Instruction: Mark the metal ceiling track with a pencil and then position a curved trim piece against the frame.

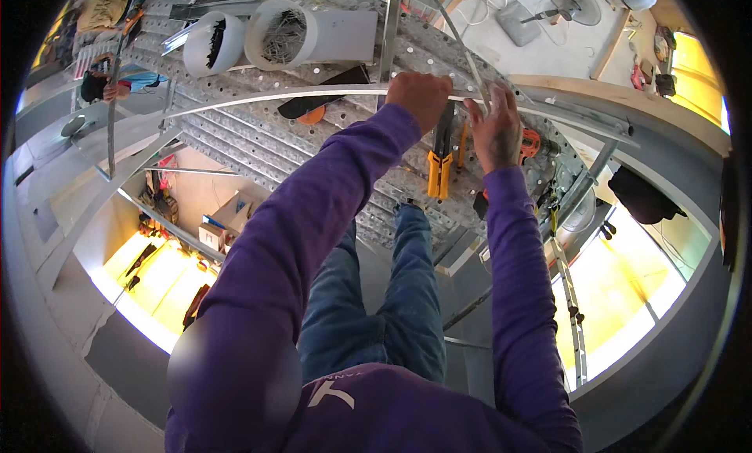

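A long, narrow white strip point(270, 96), bowed by the lens, crosses in front of me above a perforated metal platform. My left hand point(419, 100) is closed over it near the middle, knuckles up. To its right, my right hand point(497, 135) has thumb and fingers bent around the strip, beside a thin metal bar point(464, 49); its fingertips are partly hidden. Between my forearms lie a yellow-handled cutting tool point(440, 171) with dark jaws and a slim orange stick point(462, 143). A red and black power drill point(536, 145) rests just past my right wrist.
I stand on the metal scaffold platform point(235, 143). Beyond the strip are a white bucket point(254, 41) of metal fasteners, another white bucket point(227, 57) and a dark flat tool point(348, 81). A ladder point(570, 296) stands lower right. Another person's hand point(117, 91) grips an upright pole far left.
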Action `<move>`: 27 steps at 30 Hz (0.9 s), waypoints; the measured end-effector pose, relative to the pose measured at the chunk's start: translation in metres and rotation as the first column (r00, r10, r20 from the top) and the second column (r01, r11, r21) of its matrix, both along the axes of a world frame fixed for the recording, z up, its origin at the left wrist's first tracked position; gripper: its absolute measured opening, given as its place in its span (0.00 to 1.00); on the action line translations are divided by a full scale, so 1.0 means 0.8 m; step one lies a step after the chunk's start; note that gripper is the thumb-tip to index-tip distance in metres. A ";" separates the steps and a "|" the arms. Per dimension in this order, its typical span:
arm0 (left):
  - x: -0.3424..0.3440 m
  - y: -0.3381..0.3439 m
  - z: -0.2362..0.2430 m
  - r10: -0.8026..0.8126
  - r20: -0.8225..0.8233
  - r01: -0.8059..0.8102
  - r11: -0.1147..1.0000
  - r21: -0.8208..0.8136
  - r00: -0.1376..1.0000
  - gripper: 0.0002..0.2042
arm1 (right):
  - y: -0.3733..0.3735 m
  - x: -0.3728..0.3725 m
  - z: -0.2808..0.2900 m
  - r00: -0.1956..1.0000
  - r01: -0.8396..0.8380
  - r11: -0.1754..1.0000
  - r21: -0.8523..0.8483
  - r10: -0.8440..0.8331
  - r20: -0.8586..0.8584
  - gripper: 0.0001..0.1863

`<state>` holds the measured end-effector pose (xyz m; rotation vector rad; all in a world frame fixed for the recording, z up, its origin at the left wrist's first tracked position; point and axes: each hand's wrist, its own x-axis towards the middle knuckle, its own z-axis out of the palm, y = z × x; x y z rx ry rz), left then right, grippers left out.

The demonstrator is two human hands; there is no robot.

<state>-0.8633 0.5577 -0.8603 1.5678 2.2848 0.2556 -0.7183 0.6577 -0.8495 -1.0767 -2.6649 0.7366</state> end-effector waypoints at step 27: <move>0.059 -0.049 0.074 0.146 0.262 -0.130 0.988 -0.080 0.954 0.12 | -0.003 0.030 0.069 0.950 -0.229 0.973 -0.037 0.231 0.211 0.15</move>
